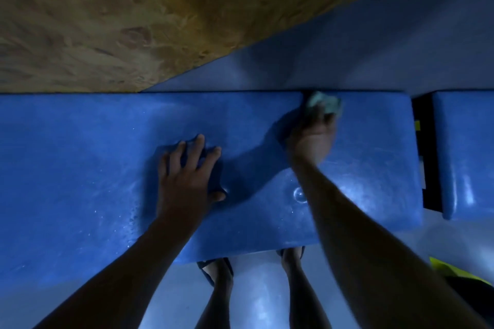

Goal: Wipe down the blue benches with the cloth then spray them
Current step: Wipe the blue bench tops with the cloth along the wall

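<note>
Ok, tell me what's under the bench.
Under the blue bench front edge: two feet in sandals, pale floor. The seat covers everything farther back.

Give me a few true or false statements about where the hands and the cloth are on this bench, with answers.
1. The right hand holds a cloth at the far edge of the blue bench. True.
2. The left hand grips a spray bottle. False: it rests flat on the bench, fingers spread.
3. A second bench lies to the right across a gap. True.
4. The cloth is red. False: it looks pale greenish.
</note>
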### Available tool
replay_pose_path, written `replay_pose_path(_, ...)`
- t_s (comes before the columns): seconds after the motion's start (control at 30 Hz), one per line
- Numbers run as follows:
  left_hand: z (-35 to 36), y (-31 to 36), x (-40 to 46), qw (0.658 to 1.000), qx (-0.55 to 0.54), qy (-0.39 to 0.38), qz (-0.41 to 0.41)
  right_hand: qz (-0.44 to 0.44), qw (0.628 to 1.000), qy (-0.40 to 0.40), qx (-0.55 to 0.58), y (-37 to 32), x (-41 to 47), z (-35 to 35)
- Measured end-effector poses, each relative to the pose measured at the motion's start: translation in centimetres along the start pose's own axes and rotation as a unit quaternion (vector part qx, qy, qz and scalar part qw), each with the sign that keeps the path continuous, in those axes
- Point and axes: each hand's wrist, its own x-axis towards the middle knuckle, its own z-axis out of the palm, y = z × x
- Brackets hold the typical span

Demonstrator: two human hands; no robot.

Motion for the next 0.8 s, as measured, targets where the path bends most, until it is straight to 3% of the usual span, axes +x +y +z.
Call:
replay_pose_path(0.07,-0.2,-0.1,0.0,1.000,0.004,-0.005,0.000,-0.103,0.994,-0.027,0.005,-4.9,-3.6,2.7)
replay_pose_path(0.17,-0.3,0.0,0.2,0.999,0.019,-0.024,-0.009,-0.291,0.950,-0.098,-0.052,-8.8,-6.7,4.3)
replay_pose_path(0.3,-0.1,-0.2,0.2,0.999,0.020,-0.024,-0.011,-0.492,0.853,-0.140,-0.104,-2.9,-2.8,1.2)
replay_pose_path(0.37,0.0,-0.2,0.1,1.000,0.017,-0.020,-0.011,-0.407,0.899,-0.120,-0.111,2.5,0.8,-1.0)
replay_pose_path(0.43,0.1,-0.3,0.0,1.000,0.014,-0.015,-0.006,-0.212,0.969,-0.078,-0.098,6.6,3.0,-3.8)
replay_pose_path(0.5,0.4,-0.4,-0.1,1.000,0.008,-0.009,-0.002,-0.098,0.992,-0.019,-0.082,8.1,2.6,-4.7)
replay_pose_path(0.57,0.5,-0.5,-0.1,1.000,0.000,-0.013,-0.004,-0.037,0.998,0.017,-0.057,6.4,0.2,-3.1)
replay_pose_path(0.67,0.2,-0.3,0.1,0.999,0.015,-0.028,-0.004,-0.088,0.996,-0.015,-0.020,1.5,-7.1,0.8)
replay_pose_path(0.73,0.0,-0.2,0.1,0.999,0.027,-0.036,-0.004,-0.223,0.970,-0.089,-0.041,-1.0,-12.3,1.6)
replay_pose_path(0.8,0.0,-0.3,0.0,0.999,0.028,-0.040,-0.001,-0.358,0.918,-0.162,-0.061,-0.3,-14.2,0.8)
